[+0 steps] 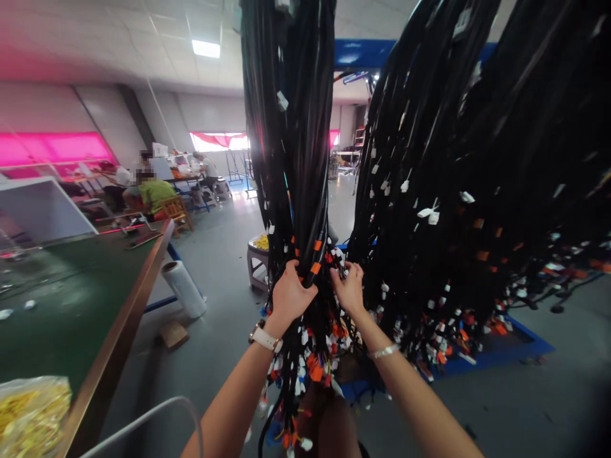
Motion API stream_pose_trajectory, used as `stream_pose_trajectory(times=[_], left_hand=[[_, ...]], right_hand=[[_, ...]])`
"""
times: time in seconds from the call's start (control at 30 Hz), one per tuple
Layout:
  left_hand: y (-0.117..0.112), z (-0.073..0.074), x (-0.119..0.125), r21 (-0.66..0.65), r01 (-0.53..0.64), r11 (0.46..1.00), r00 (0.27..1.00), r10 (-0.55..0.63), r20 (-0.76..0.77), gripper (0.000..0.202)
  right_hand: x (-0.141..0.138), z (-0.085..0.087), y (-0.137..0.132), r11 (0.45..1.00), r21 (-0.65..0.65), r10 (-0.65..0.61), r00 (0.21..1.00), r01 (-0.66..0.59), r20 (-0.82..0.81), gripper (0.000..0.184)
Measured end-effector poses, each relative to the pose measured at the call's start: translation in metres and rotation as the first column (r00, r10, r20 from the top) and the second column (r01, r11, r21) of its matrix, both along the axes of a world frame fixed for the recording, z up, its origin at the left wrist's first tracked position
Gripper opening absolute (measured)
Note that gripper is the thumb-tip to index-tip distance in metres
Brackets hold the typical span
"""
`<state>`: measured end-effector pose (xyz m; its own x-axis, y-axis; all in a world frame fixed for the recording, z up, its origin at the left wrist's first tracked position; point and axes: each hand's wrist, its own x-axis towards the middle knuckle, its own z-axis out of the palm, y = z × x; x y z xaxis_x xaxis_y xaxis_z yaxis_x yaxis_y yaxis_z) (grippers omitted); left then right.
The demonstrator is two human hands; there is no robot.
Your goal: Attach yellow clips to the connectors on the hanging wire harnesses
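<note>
A thick bundle of black wire harnesses (291, 146) hangs down in front of me, with orange tape bands and white tags along it. My left hand (292, 294) is closed around some of these cables, just below the orange bands (316, 268). On the bundle's right side, my right hand (349, 287) has its fingers bent in among small white connectors; what is between them is too small to make out. Under both hands dangle wire ends with white, orange and blue connectors (315, 367).
More black harnesses (429, 159) hang at the right over a blue base frame (520, 346). A green-topped table (90, 286) stands left, holding a bag of yellow parts (35, 413). Behind are a grey stool (258, 264), a film roll (184, 289) and seated people (160, 194).
</note>
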<state>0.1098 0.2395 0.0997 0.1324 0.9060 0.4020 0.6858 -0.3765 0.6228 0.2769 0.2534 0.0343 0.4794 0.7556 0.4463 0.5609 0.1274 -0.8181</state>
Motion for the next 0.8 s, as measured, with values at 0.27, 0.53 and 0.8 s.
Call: stream_pose_trajectory(times=[0.27,0.53,0.8], left_hand=[[0.009,0.003,-0.03,-0.032,0.094,0.995,0.989,-0.089,0.119,0.061],[0.013,0.021,-0.016,0.087,0.032,0.996,0.984,-0.046,0.169,0.098],[0.016,0.048,0.05,0.343,-0.358,0.869,0.891,0.427,-0.152,0.099]], right_hand=[[-0.008,-0.015,0.018,0.965,-0.065,0.248,0.965,-0.253,-0.08,0.028],[-0.068,-0.02,-0.014,0.95,0.066,0.313,0.932,-0.307,-0.182,0.028],[-0.076,-0.03,-0.015,0.94,0.136,0.339,0.898,-0.313,-0.279,0.026]])
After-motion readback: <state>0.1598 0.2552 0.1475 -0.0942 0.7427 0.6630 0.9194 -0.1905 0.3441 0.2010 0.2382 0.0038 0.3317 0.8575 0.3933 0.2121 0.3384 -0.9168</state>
